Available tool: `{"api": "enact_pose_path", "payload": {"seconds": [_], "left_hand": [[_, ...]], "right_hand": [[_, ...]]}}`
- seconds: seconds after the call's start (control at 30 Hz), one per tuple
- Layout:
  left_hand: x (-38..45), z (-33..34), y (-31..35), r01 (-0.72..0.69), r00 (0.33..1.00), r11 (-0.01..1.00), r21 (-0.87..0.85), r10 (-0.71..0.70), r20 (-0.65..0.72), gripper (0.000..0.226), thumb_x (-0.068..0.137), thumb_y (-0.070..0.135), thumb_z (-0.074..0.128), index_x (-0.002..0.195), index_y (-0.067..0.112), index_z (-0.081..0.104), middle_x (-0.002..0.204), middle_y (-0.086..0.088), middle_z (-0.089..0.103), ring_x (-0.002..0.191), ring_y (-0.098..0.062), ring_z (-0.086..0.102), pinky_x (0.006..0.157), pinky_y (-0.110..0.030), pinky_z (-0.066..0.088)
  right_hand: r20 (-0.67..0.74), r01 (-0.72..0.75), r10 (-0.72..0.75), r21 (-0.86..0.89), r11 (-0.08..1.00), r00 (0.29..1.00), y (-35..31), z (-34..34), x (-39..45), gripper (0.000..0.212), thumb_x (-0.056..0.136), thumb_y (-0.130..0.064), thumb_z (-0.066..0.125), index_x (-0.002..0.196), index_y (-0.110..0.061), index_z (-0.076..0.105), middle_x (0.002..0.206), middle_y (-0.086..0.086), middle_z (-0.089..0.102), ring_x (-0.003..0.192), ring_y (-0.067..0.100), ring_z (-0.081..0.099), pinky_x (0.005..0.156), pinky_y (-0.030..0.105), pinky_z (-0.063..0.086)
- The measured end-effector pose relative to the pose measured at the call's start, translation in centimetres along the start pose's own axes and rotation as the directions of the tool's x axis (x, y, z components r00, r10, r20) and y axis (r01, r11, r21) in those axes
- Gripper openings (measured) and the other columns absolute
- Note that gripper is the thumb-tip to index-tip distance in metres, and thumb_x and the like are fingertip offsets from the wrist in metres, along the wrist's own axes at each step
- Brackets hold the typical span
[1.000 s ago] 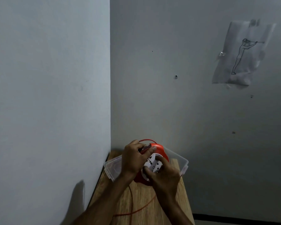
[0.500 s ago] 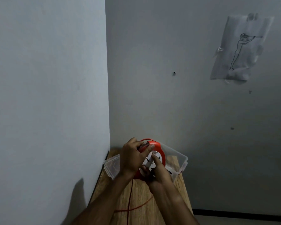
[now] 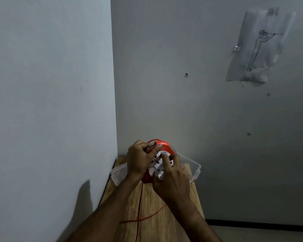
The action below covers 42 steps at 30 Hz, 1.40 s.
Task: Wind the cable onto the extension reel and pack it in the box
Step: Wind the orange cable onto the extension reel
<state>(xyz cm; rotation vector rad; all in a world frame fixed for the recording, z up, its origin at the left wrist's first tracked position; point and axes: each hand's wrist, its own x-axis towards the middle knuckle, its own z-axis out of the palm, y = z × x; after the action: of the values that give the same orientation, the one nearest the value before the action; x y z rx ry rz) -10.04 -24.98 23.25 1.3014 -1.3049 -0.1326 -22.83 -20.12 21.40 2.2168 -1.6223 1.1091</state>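
An orange extension reel (image 3: pixel 164 145) with a white socket face (image 3: pixel 158 167) is held upright above the near edge of a clear plastic box (image 3: pixel 194 167). My left hand (image 3: pixel 140 159) grips the reel's top handle from the left. My right hand (image 3: pixel 171 179) holds the white socket disc, fingers curled on its face and rim. An orange cable (image 3: pixel 140 203) hangs from the reel's underside and loops across the wooden table (image 3: pixel 157 227) toward me.
The narrow table stands in a room corner, a wall tight on its left and another behind the box. A paper drawing (image 3: pixel 259 46) is taped high on the back wall. The floor drops away to the right of the table.
My right hand has turned on the white socket disc, going from its lower side round to its right and top. The loose cable loop on the table has shifted. My left hand stays on the handle.
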Motion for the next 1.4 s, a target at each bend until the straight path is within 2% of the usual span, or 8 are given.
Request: {"api": "enact_pose_path", "payload": {"seconds": [0.6,0.7,0.8,0.87,0.97,1.13,1.27,1.4], "left_hand": [[0.6,-0.1,1.1,-0.050,0.999,0.998,0.045,0.050,-0.003,0.048,0.081,0.060,0.070,0.090,0.014,0.079,0.072,0.009,0.061,0.062,-0.004,0.057,0.057,-0.012,0.042],[0.3,0.1,1.3,-0.043,0.999,0.997,0.065,0.044,-0.019,0.046,0.082,0.059,0.072,0.092,0.014,0.079,0.075,0.007,0.065,0.064,-0.006,0.059,0.057,-0.015,0.047],[-0.3,0.3,1.1,-0.071,0.997,0.992,0.102,0.072,-0.006,0.046,0.083,0.059,0.072,0.096,0.015,0.079,0.079,0.004,0.068,0.067,-0.006,0.060,0.057,-0.017,0.051],[-1.0,0.5,0.8,-0.121,0.993,0.984,0.130,0.120,0.018,0.047,0.083,0.058,0.072,0.103,0.017,0.078,0.085,0.002,0.071,0.072,-0.006,0.062,0.061,-0.015,0.051],[-1.2,0.4,0.4,-0.146,0.989,0.983,0.114,0.142,0.045,0.044,0.083,0.056,0.073,0.102,0.016,0.078,0.088,0.002,0.072,0.074,-0.005,0.062,0.062,-0.017,0.054],[-0.7,-0.2,-0.3,-0.044,0.999,0.995,0.091,0.042,0.026,0.042,0.082,0.054,0.074,0.090,0.013,0.080,0.074,0.004,0.066,0.064,-0.005,0.057,0.054,-0.019,0.046],[-0.6,-0.4,-0.4,0.053,0.998,0.999,0.009,-0.053,-0.040,0.044,0.081,0.053,0.074,0.080,0.010,0.078,0.067,0.009,0.060,0.059,-0.003,0.056,0.056,-0.011,0.037],[-0.5,-0.2,-0.4,0.052,0.999,0.999,-0.008,-0.053,-0.011,0.045,0.081,0.056,0.072,0.081,0.011,0.078,0.070,0.004,0.067,0.061,-0.005,0.059,0.057,-0.015,0.044]], "right_hand": [[-0.078,-0.327,0.428,0.529,0.783,0.900,-1.0,1.0,2.1,0.052,0.068,-0.041,0.089,0.109,-0.015,0.069,0.095,-0.002,0.074,0.074,0.006,0.068,0.065,0.015,0.056],[0.092,-0.547,0.669,0.664,0.511,0.737,-1.9,1.0,2.3,0.048,0.070,-0.039,0.088,0.107,-0.020,0.063,0.106,0.002,0.070,0.093,0.017,0.069,0.074,0.030,0.062],[0.534,-0.761,0.768,0.642,-0.098,0.352,-2.3,2.0,3.0,0.065,0.067,-0.048,0.087,0.116,-0.014,0.059,0.106,0.007,0.067,0.099,0.028,0.068,0.077,0.048,0.062],[0.815,-0.569,0.558,0.536,-0.624,0.156,-2.3,2.9,3.3,0.095,0.063,-0.056,0.086,0.139,-0.016,0.046,0.123,0.010,0.058,0.116,0.036,0.059,0.076,0.045,0.059],[0.923,-0.361,0.359,0.385,-0.849,0.142,-2.4,2.9,3.2,0.082,0.084,-0.046,0.074,0.148,-0.012,0.037,0.118,0.015,0.056,0.102,0.034,0.057,0.057,0.041,0.047],[0.879,-0.619,0.396,0.471,-0.629,0.266,-1.8,-0.7,2.3,0.049,0.088,-0.023,0.076,0.125,-0.008,0.047,0.098,0.020,0.065,0.098,0.037,0.071,0.056,0.044,0.058],[0.372,-0.694,0.656,0.639,0.332,0.657,-1.3,-0.4,-0.4,0.019,0.086,-0.018,0.076,0.099,-0.017,0.062,0.094,0.006,0.071,0.081,0.018,0.072,0.064,0.031,0.061],[-0.160,-0.073,0.115,0.250,0.966,0.980,-0.3,0.2,-1.5,0.034,0.075,-0.013,0.084,0.106,-0.011,0.069,0.106,0.005,0.071,0.091,0.019,0.069,0.078,0.034,0.061]]}}
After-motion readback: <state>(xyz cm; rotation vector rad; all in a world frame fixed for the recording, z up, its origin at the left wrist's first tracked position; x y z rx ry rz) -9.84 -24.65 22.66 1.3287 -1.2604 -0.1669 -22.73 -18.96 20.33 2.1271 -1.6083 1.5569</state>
